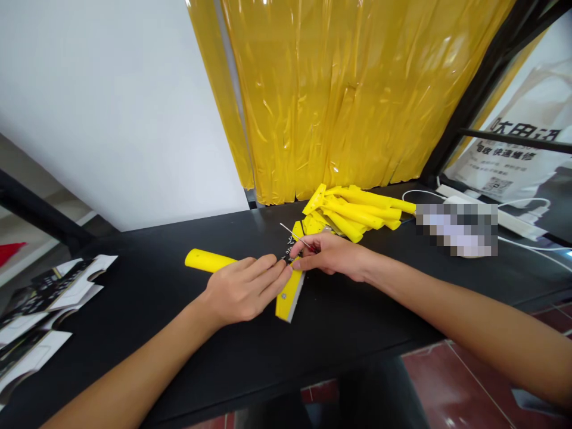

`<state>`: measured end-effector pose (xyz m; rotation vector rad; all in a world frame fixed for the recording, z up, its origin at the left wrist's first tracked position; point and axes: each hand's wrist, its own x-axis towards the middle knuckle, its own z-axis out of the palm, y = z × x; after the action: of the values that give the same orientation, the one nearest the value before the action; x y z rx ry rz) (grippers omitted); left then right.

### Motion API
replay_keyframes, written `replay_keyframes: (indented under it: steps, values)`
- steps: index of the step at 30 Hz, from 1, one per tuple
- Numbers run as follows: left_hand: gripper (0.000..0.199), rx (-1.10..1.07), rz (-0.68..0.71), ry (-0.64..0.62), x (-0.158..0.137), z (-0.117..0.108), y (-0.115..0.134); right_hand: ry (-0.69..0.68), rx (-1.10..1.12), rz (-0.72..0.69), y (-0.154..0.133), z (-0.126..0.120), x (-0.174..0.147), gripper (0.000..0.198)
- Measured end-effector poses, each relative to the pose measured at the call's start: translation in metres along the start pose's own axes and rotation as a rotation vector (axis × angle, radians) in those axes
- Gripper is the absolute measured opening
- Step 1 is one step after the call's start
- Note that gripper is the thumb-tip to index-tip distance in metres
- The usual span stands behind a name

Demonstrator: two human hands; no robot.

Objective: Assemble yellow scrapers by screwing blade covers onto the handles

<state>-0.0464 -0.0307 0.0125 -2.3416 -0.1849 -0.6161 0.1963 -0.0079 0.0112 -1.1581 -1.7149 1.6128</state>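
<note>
A yellow scraper (289,297) lies on the black table, its handle (208,260) pointing left and a grey strip along the edge of its wide head. My left hand (248,289) rests over the joint between handle and head, fingers together and holding it down. My right hand (328,253) is closed around a thin metal rod (295,235), whose tip points up and left; its far end is hidden in the palm. Both hands' fingertips meet near the scraper's head. Just beyond them, small screws (290,244) lie in a loose pile, partly covered by the fingers.
Several more yellow scrapers (357,208) are heaped behind my right hand. Printed cards (53,298) lie at the table's left. A power strip (504,214) with white cables sits at the right. Yellow plastic strips (348,95) hang along the back edge, beside a white panel (116,107).
</note>
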Motion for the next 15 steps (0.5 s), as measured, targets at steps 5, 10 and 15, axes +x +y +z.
replay_keyframes:
  steps: [5, 10, 15]
  values:
    - [0.027, 0.014, -0.023, 0.028, 0.001, 0.0, 0.0, -0.056, 0.128, 0.006, -0.002, 0.001, -0.001, 0.04]
    - [0.034, 0.017, -0.173, -0.057, 0.001, -0.002, -0.004, 0.129, -0.065, -0.21, -0.008, -0.015, -0.002, 0.035]
    - [0.033, -0.094, -0.514, -0.139, -0.001, -0.011, -0.012, -0.015, -0.656, -0.421, -0.006, -0.045, -0.002, 0.019]
